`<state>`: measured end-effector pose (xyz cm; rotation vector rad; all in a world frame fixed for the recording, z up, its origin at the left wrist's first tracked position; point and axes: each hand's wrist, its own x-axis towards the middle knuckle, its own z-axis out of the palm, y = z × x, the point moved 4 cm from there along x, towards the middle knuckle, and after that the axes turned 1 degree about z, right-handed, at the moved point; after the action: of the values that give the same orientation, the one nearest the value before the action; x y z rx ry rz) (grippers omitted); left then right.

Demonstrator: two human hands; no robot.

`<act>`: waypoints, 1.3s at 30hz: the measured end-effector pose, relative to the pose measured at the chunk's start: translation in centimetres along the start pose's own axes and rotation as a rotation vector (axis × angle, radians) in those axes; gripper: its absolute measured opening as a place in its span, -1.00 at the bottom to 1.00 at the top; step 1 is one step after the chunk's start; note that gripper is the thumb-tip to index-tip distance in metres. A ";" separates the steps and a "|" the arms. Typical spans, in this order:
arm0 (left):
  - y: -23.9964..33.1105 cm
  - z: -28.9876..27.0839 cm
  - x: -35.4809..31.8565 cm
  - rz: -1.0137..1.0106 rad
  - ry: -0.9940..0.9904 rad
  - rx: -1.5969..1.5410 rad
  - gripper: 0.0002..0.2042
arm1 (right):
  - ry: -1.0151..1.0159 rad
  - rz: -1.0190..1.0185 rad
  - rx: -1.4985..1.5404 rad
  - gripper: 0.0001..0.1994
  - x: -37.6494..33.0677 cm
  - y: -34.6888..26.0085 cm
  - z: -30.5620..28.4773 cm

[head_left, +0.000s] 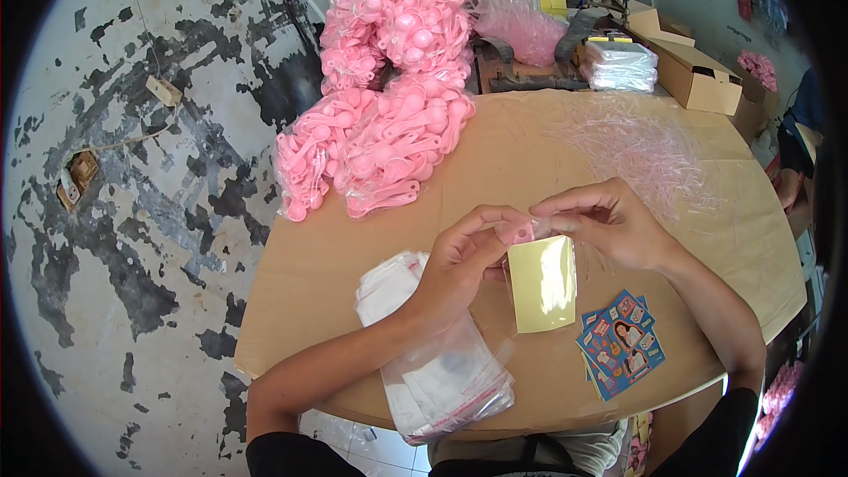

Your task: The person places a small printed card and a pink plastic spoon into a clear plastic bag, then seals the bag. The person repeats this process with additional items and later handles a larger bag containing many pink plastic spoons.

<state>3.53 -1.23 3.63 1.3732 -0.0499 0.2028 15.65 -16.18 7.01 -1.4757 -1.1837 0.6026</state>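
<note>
The left hand (464, 256) and right hand (608, 223) meet above the bench (530, 150), both pinching the top edge of a clear bag (530, 238) that holds a pale yellow card (541, 283). Held by its mouth, the bag hangs straight, probably so the card sits flat inside. A stack of empty clear bags (442, 371) lies under the left forearm, within easy reach, and blue sticker sheets (621, 344) lie by the right wrist. Pink plastic pieces (389, 97) are heaped farther back. The bag's outline is hard to trace, and something small and pink at its mouth cannot be identified.
</note>
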 end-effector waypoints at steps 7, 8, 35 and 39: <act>-0.1 -0.1 0.1 0.032 -0.019 -0.026 -0.87 | -0.026 -0.091 -0.068 -0.71 0.2 0.1 0.0; 0.0 0.1 0.1 0.041 -0.021 -0.027 -0.87 | -0.027 -0.094 -0.076 -0.71 0.1 0.2 -0.1; 0.1 0.4 -0.2 0.108 -0.067 0.003 -0.84 | -0.001 -0.225 -0.213 -0.74 -0.3 -1.1 -0.4; -0.1 0.1 -0.2 0.128 -0.083 0.077 -0.87 | -0.087 -0.330 -0.365 -0.70 -0.4 -2.0 -0.9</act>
<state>3.38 -1.35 3.53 1.4558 -0.2011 0.2565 15.61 -17.12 9.06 -1.5156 -1.6289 0.2321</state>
